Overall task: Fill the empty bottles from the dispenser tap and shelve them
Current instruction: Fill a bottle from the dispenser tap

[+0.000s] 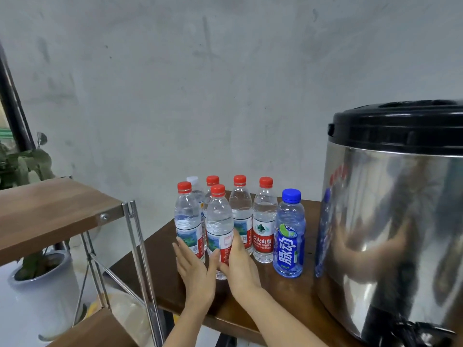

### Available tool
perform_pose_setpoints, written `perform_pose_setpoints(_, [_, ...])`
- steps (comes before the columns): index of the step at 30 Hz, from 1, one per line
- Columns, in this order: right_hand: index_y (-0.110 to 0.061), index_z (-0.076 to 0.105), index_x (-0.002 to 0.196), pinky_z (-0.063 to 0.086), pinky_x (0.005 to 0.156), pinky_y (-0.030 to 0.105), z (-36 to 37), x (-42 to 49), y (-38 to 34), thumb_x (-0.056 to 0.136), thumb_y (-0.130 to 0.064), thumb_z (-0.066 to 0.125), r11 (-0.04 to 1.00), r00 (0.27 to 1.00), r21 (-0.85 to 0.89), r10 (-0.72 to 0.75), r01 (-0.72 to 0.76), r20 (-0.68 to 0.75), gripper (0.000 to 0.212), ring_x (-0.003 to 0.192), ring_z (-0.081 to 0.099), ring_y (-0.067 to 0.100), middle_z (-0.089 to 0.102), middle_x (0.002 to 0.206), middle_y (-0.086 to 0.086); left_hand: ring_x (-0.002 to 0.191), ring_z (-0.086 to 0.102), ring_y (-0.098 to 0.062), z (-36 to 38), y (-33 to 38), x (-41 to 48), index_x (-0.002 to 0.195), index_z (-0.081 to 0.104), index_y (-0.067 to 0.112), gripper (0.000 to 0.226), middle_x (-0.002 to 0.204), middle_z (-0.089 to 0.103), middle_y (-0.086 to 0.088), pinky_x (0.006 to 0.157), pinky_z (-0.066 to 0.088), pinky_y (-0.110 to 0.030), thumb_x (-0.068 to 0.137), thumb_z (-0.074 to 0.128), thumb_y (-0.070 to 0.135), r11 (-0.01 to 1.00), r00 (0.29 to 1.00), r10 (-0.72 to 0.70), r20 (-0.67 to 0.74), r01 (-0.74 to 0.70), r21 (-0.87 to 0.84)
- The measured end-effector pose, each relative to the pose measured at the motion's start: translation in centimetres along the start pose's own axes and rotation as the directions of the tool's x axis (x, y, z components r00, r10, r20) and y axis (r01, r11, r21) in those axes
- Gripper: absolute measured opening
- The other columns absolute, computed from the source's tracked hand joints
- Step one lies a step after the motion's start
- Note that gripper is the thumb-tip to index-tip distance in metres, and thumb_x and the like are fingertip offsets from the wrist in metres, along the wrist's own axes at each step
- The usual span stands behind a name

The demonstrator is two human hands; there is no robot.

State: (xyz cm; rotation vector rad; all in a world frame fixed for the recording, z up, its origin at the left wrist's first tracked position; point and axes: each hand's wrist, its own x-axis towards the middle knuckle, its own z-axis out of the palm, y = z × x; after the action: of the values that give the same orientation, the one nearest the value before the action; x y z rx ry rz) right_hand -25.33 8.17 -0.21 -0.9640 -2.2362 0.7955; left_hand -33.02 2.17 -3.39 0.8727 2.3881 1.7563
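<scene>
Head view. Your right hand [241,264] gripped the front bottle [218,221] low on its right side, fingers curved round the label; your left hand [194,267] lay open with straight fingers, its thumb against the same bottle's lower left side. The front bottle stood upright on the table [273,296], near the left front edge; it was clear ribbed plastic with a red cap and a red, white and blue-green label; whether it held water could not be told.

Other clear bottles stood close around it: a left bottle [188,216], red-capped, just beside your left fingertips; a white-capped bottle [193,182] behind that; a back bottle [213,181] and a middle bottle [241,204], both red-capped; a red-label bottle [265,221] to the right. A blue bottle [289,234], with blue cap and blue label bearing white characters, stood just right of the group.

The dispenser [390,209], a polished steel drum under a black lid [400,126], filled the table's right side, near the blue bottle; its wall mirrored the bottles and your arm; a dark tap [408,329] showed at its foot, partly cut off. The shelf [50,209], a wooden board on a chrome frame, stood left of the table and higher; a potted plant [42,274] sat below it.
</scene>
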Motion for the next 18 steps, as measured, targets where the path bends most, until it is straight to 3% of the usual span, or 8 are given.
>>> perform_pose_setpoints(2, [-0.038, 0.013, 0.149, 0.045, 0.105, 0.034, 0.0, 0.3, 0.1, 0.091, -0.027, 0.068, 0.999, 0.999, 0.028, 0.027, -0.028, 0.033, 0.081, 0.132, 0.049, 0.016, 0.042, 0.149, -0.004, 0.151, -0.015, -0.019, 0.1, -0.3, 0.1, 0.148, -0.029, 0.037, 0.103, 0.163, -0.021, 0.006, 0.121, -0.002, -0.043, 0.08, 0.041, 0.068, 1.0, 1.0, 0.012, -0.002, -0.012, -0.01])
perform_pose_setpoints(4, [-0.051, 0.022, 0.136, 0.054, 0.088, 0.023, 0.0, 0.7, 0.3, 0.097, -0.028, 0.059, 1.0, 0.999, -0.014, -0.025, 0.026, 0.04, 0.059, 0.115, 0.059, 0.004, 0.052, 0.135, -0.01, 0.151, -0.014, -0.018, 0.2, -0.5, 0.2, 0.15, -0.025, 0.038, 0.1, 0.164, -0.018, 0.007, 0.119, -0.002, -0.04, 0.082, 0.042, 0.067, 0.999, 0.999, 0.032, -0.004, -0.032, -0.017])
perform_pose_setpoints(5, [-0.051, 0.025, 0.133, 0.054, 0.079, 0.016, 0.0, 0.6, 0.2, 0.1, -0.028, 0.055, 0.995, 0.997, -0.077, -0.059, 0.063, 0.051, 0.05, 0.105, 0.061, -0.004, 0.054, 0.128, -0.014, 0.152, -0.013, -0.018, 0.2, -0.6, 0.4, 0.151, -0.023, 0.037, 0.1, 0.165, -0.016, 0.008, 0.118, -0.002, -0.039, 0.083, 0.043, 0.067, 0.999, 0.999, 0.042, -0.011, -0.042, -0.022])
perform_pose_setpoints(6, [-0.047, 0.027, 0.136, 0.053, 0.079, 0.014, -0.3, 0.4, -0.1, 0.1, -0.027, 0.055, 0.993, 0.995, -0.09, -0.077, 0.082, 0.065, 0.051, 0.106, 0.06, -0.007, 0.053, 0.13, -0.015, 0.152, -0.012, -0.017, 0.1, -0.7, 0.5, 0.151, -0.022, 0.037, 0.1, 0.165, -0.014, 0.008, 0.118, -0.002, -0.039, 0.083, 0.045, 0.066, 0.998, 0.998, 0.053, -0.025, -0.054, -0.023])
perform_pose_setpoints(8, [-0.033, 0.014, 0.151, 0.048, 0.099, 0.027, -0.4, -0.1, 0.0, 0.091, -0.026, 0.068, 0.998, 0.994, -0.046, -0.04, 0.045, 0.098, 0.08, 0.131, 0.047, 0.007, 0.038, 0.15, -0.007, 0.152, -0.01, -0.018, 0.1, -0.9, 0.5, 0.153, -0.02, 0.036, 0.1, 0.165, -0.013, 0.006, 0.118, -0.002, -0.038, 0.083, 0.046, 0.065, 0.998, 0.997, 0.065, -0.052, -0.065, -0.007])
perform_pose_setpoints(10, [-0.027, 0.003, 0.155, 0.039, 0.109, 0.037, -0.6, -0.9, -0.3, 0.086, -0.03, 0.073, 0.993, 0.996, -0.109, -0.027, 0.036, 0.085, 0.099, 0.143, 0.032, 0.018, 0.024, 0.16, -0.001, 0.152, -0.011, -0.019, 0.0, -1.1, 0.6, 0.155, -0.015, 0.031, 0.1, 0.166, -0.013, 0.002, 0.117, -0.004, -0.036, 0.082, 0.045, 0.064, 0.998, 0.995, 0.063, -0.075, -0.062, 0.007])
perform_pose_setpoints(15, [-0.026, 0.006, 0.156, 0.036, 0.112, 0.038, -2.8, -3.3, 0.0, 0.092, -0.036, 0.065, 0.982, 0.995, -0.17, -0.072, 0.082, 0.062, 0.087, 0.145, 0.027, 0.02, 0.025, 0.159, 0.001, 0.153, -0.003, -0.028, -0.1, -1.0, 0.2, 0.158, 0.005, 0.016, 0.091, 0.166, -0.002, -0.01, 0.123, 0.001, -0.047, 0.091, 0.056, 0.051, 0.989, 0.979, 0.118, -0.165, -0.1, 0.113])
perform_pose_setpoints(18, [-0.029, 0.016, 0.154, 0.036, 0.111, 0.037, -5.3, -6.1, -0.4, 0.096, -0.035, 0.059, 0.98, 0.992, -0.154, -0.13, 0.128, -0.002, 0.072, 0.143, 0.032, 0.018, 0.033, 0.156, -0.002, 0.148, 0.018, -0.036, -0.3, 0.1, -1.9, 0.15, 0.031, 0.005, 0.07, 0.159, 0.025, -0.02, 0.121, 0.013, -0.056, 0.094, 0.06, 0.034, 0.973, 0.954, 0.214, -0.212, -0.191, 0.128])
